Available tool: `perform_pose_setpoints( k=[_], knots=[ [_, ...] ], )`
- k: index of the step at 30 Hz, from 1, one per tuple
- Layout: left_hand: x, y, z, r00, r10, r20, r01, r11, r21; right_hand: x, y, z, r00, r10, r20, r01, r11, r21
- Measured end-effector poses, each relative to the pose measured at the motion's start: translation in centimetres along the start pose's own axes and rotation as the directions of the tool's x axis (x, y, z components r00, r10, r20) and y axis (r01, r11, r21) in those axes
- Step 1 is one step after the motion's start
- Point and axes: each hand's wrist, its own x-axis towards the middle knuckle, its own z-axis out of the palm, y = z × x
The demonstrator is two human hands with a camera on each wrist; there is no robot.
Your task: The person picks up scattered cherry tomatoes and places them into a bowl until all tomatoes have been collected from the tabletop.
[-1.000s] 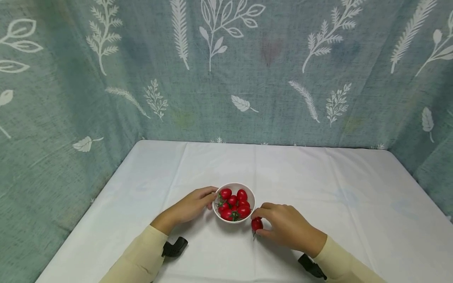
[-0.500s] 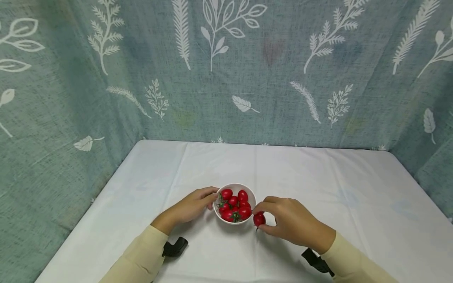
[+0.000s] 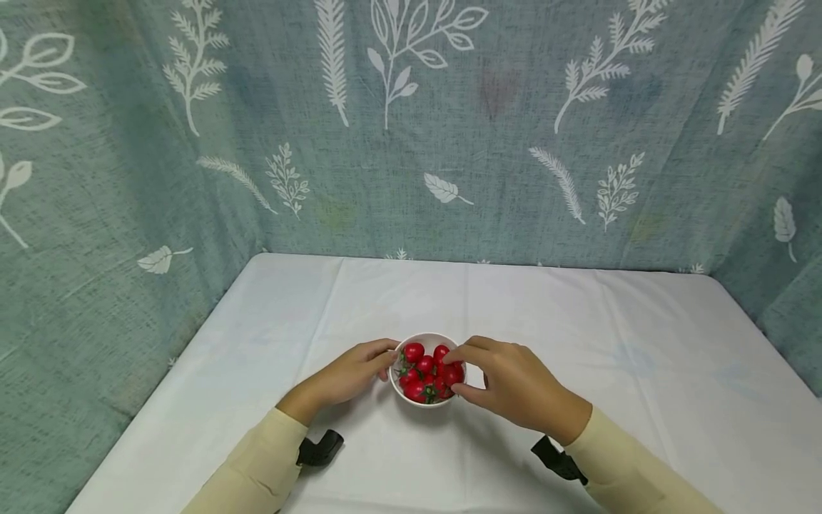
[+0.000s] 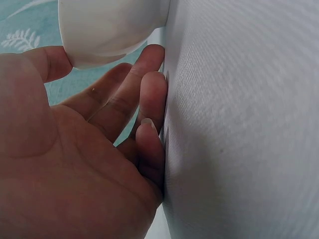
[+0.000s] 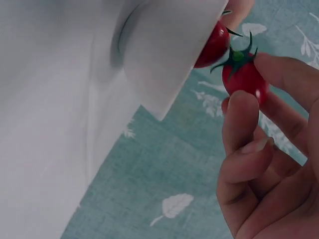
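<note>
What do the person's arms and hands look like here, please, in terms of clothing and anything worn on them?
Both arms wear long, plain cream-coloured sleeves, the left sleeve and right sleeve ending at the wrists. The left hand and right hand are bare, with no gloves or rings visible. A small black device sits under each wrist.

A small white ceramic bowl (image 3: 427,343) sits near the front centre of the white-clothed table (image 3: 578,335), red cherry tomatoes (image 3: 420,375) heaped inside. The left hand (image 3: 349,373) flanks its left side, the right hand (image 3: 514,382) its right, holding one stemmed red cherry tomato (image 5: 244,77) over the rim.
</note>
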Motion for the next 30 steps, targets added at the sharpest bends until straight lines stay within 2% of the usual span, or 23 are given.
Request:
perform_pose_setpoints(
  k=[7, 20, 30],
  knots=[
    [0.0, -0.1, 0.0, 1.000, 0.012, 0.002, -0.012, 1.000, 0.008, 1.2, -0.4, 1.2, 0.999, -0.033, -0.033, 0.032, 0.998, -0.045],
    [0.0, 0.1, 0.2, 0.999, 0.029, 0.022, -0.029, 1.000, 0.009, 2.3, -0.2, 2.8, 0.999, 0.045, 0.017, -0.044, 0.998, -0.043],
    [0.0, -0.1, 0.1, 1.000, 0.015, 0.015, -0.015, 1.000, 0.015, 2.5, 0.1, 3.1, 0.999, 0.043, 0.024, -0.042, 0.998, -0.055]
  ],
)
